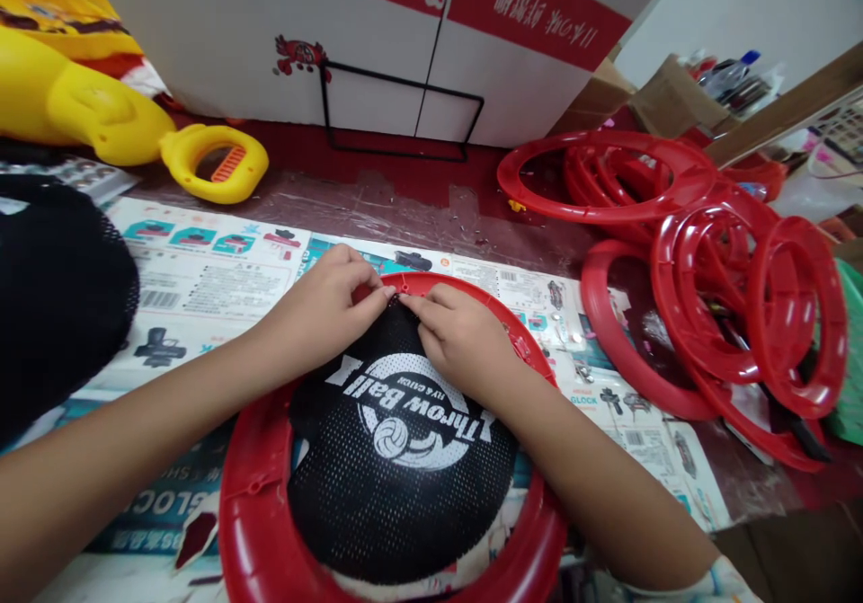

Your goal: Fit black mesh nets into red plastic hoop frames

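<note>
Head cam sits above the 6 o'clock side of the table (539,245), facing 12 and angled down, close in on the red ring (260,518) toward 6, white carton (229,37) farther off at 12.

At twelve o'clock I see a white-and-red carton (364,37) with upside-down "KEEP FROZEN" lettering and a crab print; a black wire frame (403,82) stands in front of it. Toward ten o'clock I have a glossy yellow plastic toy (101,109) and, at its right end, a yellow ring-shaped piece (233,188). A pile of black mesh fabric (60,297) sits at nine. At three I make out a tangled heap of red plastic rings (707,351), with a green item (850,360) partly behind it. An open cardboard box (674,100) at two holds a blue-capped bottle (734,75). Printed packaging sheets (222,275) cover part of the maroon tabletop (539,245).
</note>
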The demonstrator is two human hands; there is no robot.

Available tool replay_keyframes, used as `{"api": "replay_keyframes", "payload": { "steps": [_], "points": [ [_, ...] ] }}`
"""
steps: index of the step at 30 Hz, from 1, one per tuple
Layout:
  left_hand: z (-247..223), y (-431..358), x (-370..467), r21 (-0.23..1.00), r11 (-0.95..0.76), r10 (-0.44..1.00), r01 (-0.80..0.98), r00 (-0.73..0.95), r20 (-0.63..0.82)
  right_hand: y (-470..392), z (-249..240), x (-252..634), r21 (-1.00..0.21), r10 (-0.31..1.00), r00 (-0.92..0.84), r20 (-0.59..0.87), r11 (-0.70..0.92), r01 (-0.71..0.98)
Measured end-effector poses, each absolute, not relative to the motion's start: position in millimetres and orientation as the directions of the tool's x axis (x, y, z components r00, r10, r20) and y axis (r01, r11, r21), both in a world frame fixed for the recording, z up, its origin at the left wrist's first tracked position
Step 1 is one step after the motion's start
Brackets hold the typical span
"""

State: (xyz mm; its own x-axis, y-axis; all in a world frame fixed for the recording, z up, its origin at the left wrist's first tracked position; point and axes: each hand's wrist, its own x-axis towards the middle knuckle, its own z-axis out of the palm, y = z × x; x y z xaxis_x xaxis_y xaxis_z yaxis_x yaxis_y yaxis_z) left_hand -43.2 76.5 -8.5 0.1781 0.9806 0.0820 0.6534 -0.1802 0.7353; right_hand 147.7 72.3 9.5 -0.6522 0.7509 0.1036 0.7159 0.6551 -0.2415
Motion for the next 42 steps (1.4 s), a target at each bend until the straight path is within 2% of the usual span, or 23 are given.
{"api": "replay_keyframes", "payload": {
  "steps": [7, 28, 38, 40, 42],
  "points": [
    [-9.8, 77.6, -44.1, 0.733, -0.182, 0.978, 0.655, 0.196, 0.068, 71.6, 9.8, 147.3, -0.191, 0.756, -0.646, 0.104, 0.652, 0.733],
    [-10.6, 76.0, -47.3, 0.736, -0.208, 0.974, 0.645, 0.203, 0.097, 72.4, 5.2, 150.3, -0.238, 0.738, -0.652, 0.175, 0.674, 0.699],
    [-11.9, 72.8, -44.7, 0.698, -0.201, 0.979, 0.688, 0.174, 0.110, 68.8, 15.0, 147.4, -0.110, 0.732, -0.679, 0.064, 0.681, 0.724],
    [-12.7, 72.2, -45.5, 0.689, -0.210, 0.976, 0.694, 0.184, 0.113, 69.6, 17.9, 147.2, -0.183, 0.763, -0.644, 0.057, 0.642, 0.745],
    [-12.6, 71.1, -46.7, 0.683, -0.249, 0.968, 0.686, 0.208, 0.143, 71.6, 20.9, 147.4, -0.331, 0.835, -0.546, 0.075, 0.537, 0.776]
  ]
}}
